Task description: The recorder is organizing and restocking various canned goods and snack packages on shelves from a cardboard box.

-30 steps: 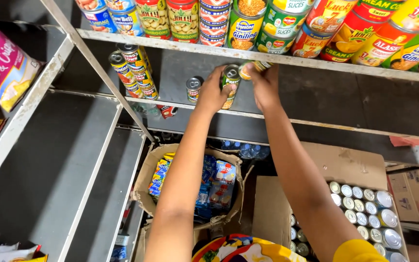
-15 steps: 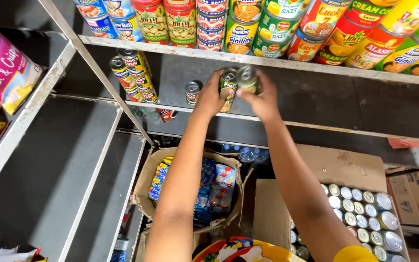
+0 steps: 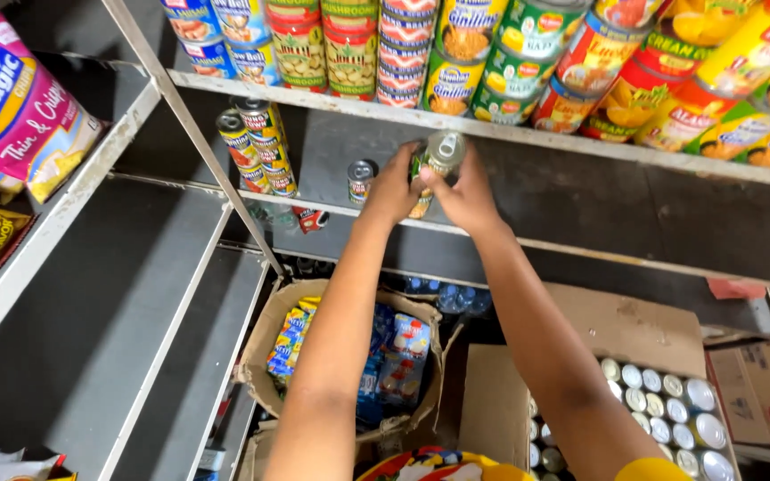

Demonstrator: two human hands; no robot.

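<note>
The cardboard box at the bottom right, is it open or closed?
Open. The box has its flap folded back, and rows of silver can tops show inside it.

At the centre top of the frame, both hands meet around a can [image 3: 439, 158] on the middle shelf [image 3: 581, 249], the left hand [image 3: 391, 189] left of it, the right hand [image 3: 467, 193] right. A single can [image 3: 361, 180] stands further left. Stacked cans [image 3: 256, 147] sit beyond. A box of cans [image 3: 666, 410] lies lower right.

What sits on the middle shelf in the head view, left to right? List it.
Stacked small cans → lone small can → left hand → can held by both hands → right hand.
</note>
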